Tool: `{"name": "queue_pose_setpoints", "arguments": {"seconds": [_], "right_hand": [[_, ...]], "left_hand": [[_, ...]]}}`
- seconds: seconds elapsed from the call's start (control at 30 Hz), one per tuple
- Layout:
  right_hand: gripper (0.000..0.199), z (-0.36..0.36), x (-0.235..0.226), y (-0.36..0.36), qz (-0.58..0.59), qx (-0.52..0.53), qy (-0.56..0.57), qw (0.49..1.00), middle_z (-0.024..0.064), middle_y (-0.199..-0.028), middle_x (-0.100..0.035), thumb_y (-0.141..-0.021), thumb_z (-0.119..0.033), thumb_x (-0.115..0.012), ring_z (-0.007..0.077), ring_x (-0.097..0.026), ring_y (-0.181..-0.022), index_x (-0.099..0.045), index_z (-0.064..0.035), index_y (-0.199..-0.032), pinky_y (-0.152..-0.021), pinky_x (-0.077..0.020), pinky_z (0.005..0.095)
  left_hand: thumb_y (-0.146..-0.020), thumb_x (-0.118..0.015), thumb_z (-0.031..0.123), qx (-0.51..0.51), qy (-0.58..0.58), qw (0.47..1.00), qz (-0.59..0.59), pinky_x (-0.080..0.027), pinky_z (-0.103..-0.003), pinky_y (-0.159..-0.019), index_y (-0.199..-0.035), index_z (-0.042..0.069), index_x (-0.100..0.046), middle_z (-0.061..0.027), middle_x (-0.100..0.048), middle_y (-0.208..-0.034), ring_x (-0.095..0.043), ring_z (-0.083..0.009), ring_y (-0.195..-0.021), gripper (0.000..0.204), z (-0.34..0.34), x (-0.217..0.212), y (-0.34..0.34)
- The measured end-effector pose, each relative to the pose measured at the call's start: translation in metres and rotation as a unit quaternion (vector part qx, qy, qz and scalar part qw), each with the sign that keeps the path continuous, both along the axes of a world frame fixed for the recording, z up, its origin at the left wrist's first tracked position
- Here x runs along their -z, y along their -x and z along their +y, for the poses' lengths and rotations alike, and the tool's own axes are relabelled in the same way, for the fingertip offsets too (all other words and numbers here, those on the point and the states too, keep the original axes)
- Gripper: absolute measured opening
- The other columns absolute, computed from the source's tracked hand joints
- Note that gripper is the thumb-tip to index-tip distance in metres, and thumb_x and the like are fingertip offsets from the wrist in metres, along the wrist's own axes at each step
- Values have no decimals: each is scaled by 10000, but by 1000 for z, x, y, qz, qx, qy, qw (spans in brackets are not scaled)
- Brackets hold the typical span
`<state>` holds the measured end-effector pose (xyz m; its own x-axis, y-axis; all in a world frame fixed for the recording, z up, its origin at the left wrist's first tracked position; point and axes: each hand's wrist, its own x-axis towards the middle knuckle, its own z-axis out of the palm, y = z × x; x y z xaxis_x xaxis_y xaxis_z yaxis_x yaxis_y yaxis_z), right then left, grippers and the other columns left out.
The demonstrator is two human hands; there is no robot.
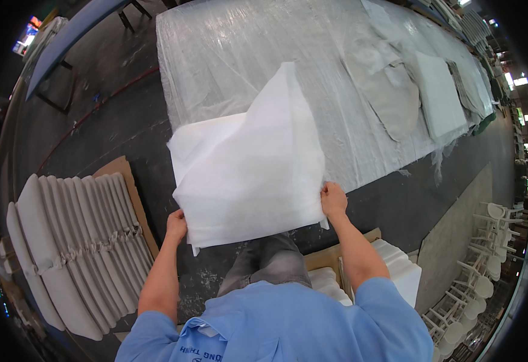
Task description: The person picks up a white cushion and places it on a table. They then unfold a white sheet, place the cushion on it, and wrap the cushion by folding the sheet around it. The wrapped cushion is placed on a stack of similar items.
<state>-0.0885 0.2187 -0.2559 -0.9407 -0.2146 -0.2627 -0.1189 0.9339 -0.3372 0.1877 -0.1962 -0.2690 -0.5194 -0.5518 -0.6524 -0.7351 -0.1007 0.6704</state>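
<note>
White padding sheet [255, 175] lies in front of the person, its far part over the near side of a plastic-covered table [215, 60] and its near edge above the person's legs. Going left to right, a row of light grey cushions [83, 241] leans on edge beside a brown cardboard sheet [136, 193], with a blue-topped table [64, 45] farther back. The left hand [177, 226] is at the sheet's lower left edge, fingers pressed together, pinching it. A pointed fold rises toward the sheet's far end. The right hand [334, 199] pinches the right edge, fingers curled closed. Below that forearm stand white foam pieces [400, 271]. Beige fabric pieces [393, 105] lie on the plastic-covered table, just beside a flat white pad [438, 96]. White chairs [472, 289] are clustered at far right.
</note>
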Motion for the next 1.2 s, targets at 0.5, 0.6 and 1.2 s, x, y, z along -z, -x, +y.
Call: {"name": "queue_pose_setpoints", "arguments": {"seconds": [0.5, 0.6, 1.2], "right_hand": [[294, 0, 4, -2, -121, 160, 10, 980, 226, -1065, -733, -951, -305, -609, 409, -683, -1056, -744, -71, -1069, -908, -524, 466], [499, -1, 0, -13, -198, 238, 108, 945, 245, -1167, -719, -1024, -455, -511, 398, -667, -1134, -735, -47, -1202, -963, -502, 446], [663, -8, -26, 68, -217, 58, 93, 970, 181, -1225, -677, -1004, -537, -578, 302, -631, -1154, -611, 16, -1368, -968, -490, 404]], "left_hand": [[-982, -599, 141, -159, -23, 981, -107, -518, -341, -616, -1176, -37, -684, -90, -728, -977, -672, -149, -797, 277, 15, -22, 6], [-1049, -555, 275, -254, -87, 963, 9, -521, -354, -795, -1216, -27, -669, -112, -710, -1090, -648, -156, -969, 364, 24, -9, -19], [-943, -692, 296, -44, 382, 922, -51, -414, -497, -1107, -1475, -3, -497, -270, -513, -1451, -511, -441, -1325, 641, 27, -56, 7]]}}
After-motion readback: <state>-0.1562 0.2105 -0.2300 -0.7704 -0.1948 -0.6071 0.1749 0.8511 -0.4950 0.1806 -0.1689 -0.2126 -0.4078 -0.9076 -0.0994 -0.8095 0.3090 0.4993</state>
